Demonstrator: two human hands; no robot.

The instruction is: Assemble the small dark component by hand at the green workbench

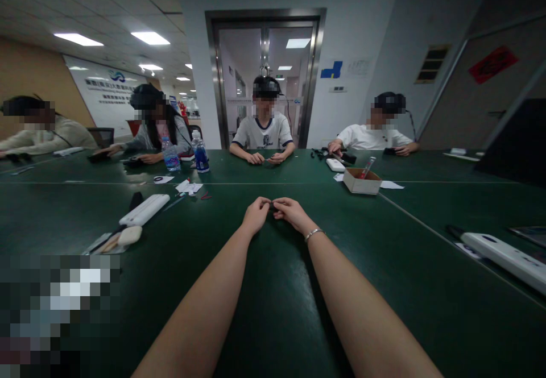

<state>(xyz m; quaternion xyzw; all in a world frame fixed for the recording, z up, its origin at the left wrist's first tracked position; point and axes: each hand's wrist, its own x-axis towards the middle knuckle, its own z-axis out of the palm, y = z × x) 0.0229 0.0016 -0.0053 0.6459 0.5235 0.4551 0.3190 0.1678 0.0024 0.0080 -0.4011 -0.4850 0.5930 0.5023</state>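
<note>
Both my arms reach forward over the dark green table (273,310), and the hands meet near its middle. My left hand (257,214) is closed, its thumb and fingers pinched at the edge of a small dark object (272,205). From the other side my right hand (291,214), with a silver bracelet (314,234) at the wrist, pinches the same small object. Fingers cover most of it, and it is too small to name.
Left lie a white power bank (145,210), a cosmetic sponge (130,235) and paper scraps (189,187). Bottles (200,153) stand farther back. Ahead right is a cardboard box (362,182); at right, a white device (505,256). Several people wearing headsets sit across the table.
</note>
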